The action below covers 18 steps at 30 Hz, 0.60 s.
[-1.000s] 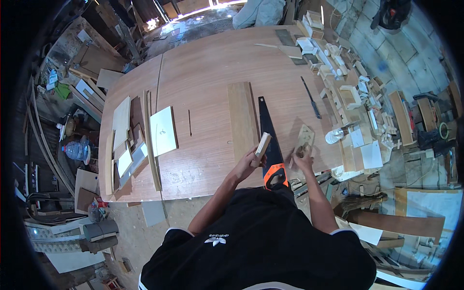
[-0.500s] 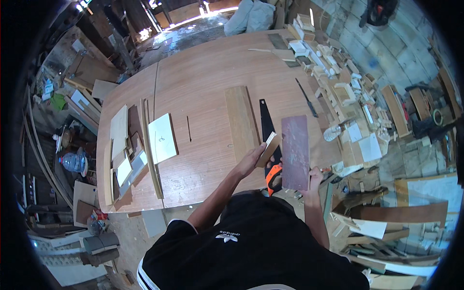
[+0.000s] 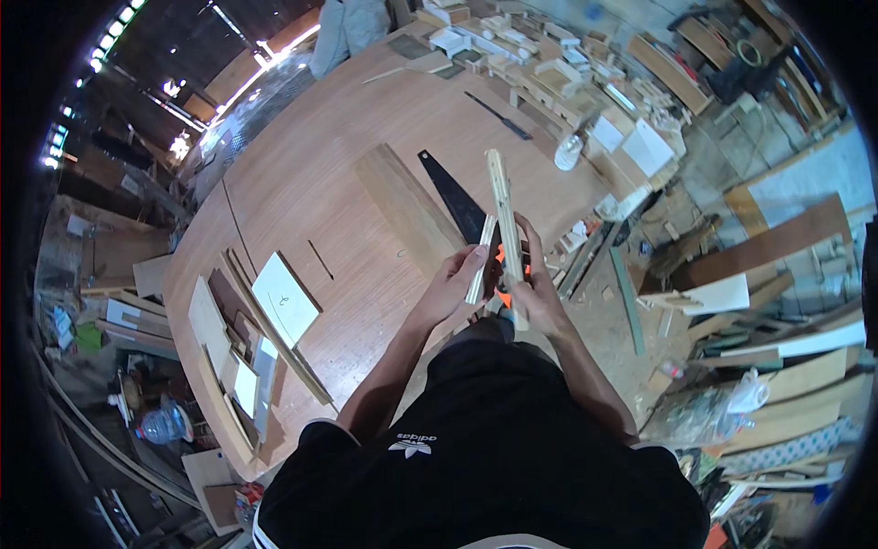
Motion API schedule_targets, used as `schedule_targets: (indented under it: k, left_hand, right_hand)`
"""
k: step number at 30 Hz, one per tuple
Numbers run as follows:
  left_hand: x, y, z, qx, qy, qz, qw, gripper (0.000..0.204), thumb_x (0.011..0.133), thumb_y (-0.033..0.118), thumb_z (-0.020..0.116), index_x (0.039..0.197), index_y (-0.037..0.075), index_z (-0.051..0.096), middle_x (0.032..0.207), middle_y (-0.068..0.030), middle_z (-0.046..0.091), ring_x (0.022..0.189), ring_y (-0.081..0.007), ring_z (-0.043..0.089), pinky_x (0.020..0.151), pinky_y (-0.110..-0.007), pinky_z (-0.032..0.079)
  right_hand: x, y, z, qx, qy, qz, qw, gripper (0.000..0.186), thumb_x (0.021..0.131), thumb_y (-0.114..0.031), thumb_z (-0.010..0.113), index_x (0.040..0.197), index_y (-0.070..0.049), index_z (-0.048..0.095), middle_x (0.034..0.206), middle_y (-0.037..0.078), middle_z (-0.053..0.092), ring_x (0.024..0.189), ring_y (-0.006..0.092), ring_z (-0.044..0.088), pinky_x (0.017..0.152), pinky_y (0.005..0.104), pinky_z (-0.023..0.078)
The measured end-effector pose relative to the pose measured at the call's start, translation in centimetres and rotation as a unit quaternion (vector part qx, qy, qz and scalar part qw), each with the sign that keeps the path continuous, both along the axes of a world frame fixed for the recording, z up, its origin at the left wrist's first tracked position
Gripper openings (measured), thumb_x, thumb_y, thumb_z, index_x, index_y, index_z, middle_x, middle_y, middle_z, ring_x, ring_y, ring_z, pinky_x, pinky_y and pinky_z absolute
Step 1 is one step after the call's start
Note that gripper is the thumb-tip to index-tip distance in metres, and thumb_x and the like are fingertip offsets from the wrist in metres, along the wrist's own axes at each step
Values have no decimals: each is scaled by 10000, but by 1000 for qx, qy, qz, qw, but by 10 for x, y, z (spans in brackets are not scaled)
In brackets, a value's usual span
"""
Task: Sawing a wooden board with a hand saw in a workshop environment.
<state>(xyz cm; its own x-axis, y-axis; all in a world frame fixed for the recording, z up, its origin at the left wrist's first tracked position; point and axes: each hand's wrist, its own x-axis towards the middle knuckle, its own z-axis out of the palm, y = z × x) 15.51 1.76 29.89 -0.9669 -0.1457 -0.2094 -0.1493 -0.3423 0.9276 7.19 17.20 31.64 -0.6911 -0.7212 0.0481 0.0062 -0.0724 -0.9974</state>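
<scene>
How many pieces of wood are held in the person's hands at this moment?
2. The shorter piece is in the left hand; the longer piece is in the right hand. Anything small behind them may be hidden.

The longer wooden piece (image 3: 501, 197) and the shorter wooden piece (image 3: 479, 276) show rough, streaked edges. The saw blade (image 3: 450, 194) is matt, dark metal; the wood-grain tabletop (image 3: 311, 188) looks smooth, faintly glossy.

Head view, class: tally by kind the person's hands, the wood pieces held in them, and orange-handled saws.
Hands: 2, left hand and right hand
Held wood: 2, shorter piece and longer piece
Orange-handled saw: 1
Total: 5
</scene>
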Motion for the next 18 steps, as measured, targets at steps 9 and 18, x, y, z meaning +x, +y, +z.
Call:
schedule_targets:
  k: [9,18]
  left_hand:
    - [40,3,14,-7,9,-41,999,447,1026,417,417,1080,-5,555,740,-38,574,616,-113,549,588,-262,471]
    - [51,18,49,128,-23,-27,991,465,1026,419,410,1148,-19,504,884,-95,593,755,-167,585,654,-325,503]
  right_hand:
    - [49,6,27,81,77,-98,989,709,864,-217,699,1485,-145,366,1356,262,329,1260,350,394,1063,417,349]
    - [67,35,21,143,238,-220,935,664,824,-194,706,1437,-144,455,1230,287,504,1203,393,429,1062,458,325]
